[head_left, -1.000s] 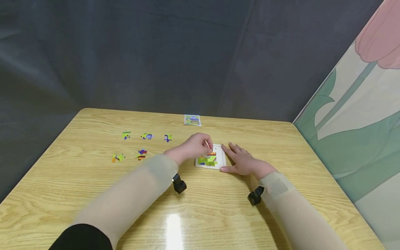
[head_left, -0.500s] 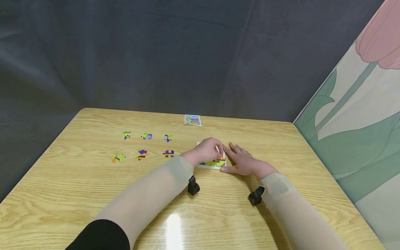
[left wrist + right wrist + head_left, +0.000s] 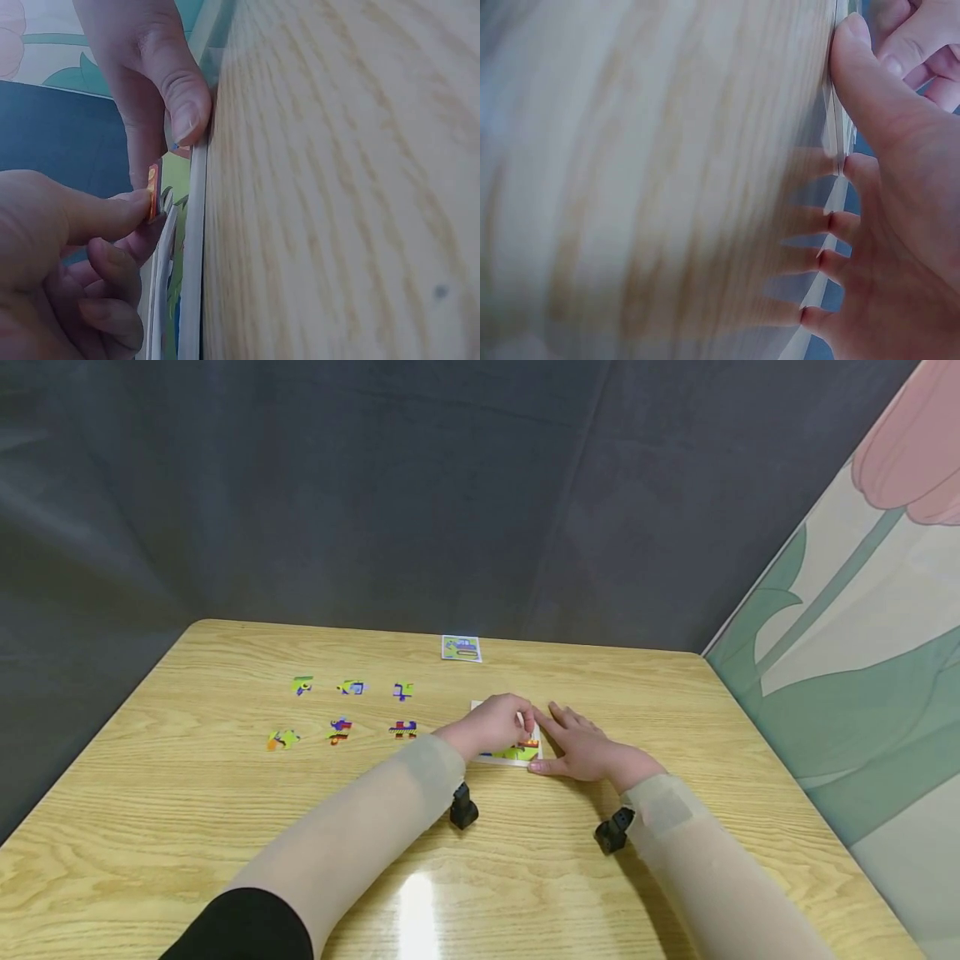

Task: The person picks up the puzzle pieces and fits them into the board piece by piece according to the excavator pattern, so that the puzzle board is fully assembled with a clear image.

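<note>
My left hand [image 3: 497, 724] is over the right part of a white-framed puzzle tray [image 3: 495, 762]. Between thumb and finger it pinches a small puzzle piece [image 3: 154, 191], orange and red on the side that shows in the left wrist view. Green picture pieces [image 3: 523, 752] lie in the tray, partly covered by this hand. My right hand [image 3: 581, 750] rests spread at the tray's right side, its thumb at the near corner and its index fingertip farther up the edge. In the right wrist view its fingertips [image 3: 840, 225] touch the tabletop.
Several loose puzzle pieces lie left of the tray in two rows, among them a dark striped piece [image 3: 402, 729] and a green and orange piece [image 3: 282, 740]. A picture card [image 3: 461, 648] lies near the table's far edge. A dark curtain [image 3: 375, 493] hangs behind.
My left hand has moved right across the tray with the puzzle piece, uncovering the striped piece on the table, and then stayed there. The right hand has kept its place.
</note>
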Available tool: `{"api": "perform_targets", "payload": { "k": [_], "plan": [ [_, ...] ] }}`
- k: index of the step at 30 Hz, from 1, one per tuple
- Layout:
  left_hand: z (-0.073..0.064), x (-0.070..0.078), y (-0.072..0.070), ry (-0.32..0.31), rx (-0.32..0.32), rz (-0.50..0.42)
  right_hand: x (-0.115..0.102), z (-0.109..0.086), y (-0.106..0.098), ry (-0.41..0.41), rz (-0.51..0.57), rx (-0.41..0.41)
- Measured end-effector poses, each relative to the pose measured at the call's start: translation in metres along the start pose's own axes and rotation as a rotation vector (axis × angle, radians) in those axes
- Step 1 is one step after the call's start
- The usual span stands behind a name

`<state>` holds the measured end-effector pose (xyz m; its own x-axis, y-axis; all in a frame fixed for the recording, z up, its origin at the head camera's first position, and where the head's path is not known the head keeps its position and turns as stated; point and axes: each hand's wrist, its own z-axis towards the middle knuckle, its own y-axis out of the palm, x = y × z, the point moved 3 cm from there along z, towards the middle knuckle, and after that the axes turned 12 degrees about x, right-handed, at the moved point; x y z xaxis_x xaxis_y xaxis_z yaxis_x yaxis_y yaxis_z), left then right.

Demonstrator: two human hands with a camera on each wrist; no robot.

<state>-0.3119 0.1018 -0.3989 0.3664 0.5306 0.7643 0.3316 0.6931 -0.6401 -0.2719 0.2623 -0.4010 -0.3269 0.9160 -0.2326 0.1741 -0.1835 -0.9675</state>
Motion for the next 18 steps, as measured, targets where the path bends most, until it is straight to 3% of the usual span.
{"api": "perform_targets", "payload": {
  "k": [8,18],
  "plan": [
    [-0.0003,-0.0013,0.0006,0.056,-0.033,0.13,-0.0013,-0.0007,-0.0009,-0.006,0.001,0.006],
    [-0.0012,-0.0014,0.0001,0.03,-0.051,0.168,0.0006,0.0004,0.001,-0.007,0.0,0.007]
  ]
}}
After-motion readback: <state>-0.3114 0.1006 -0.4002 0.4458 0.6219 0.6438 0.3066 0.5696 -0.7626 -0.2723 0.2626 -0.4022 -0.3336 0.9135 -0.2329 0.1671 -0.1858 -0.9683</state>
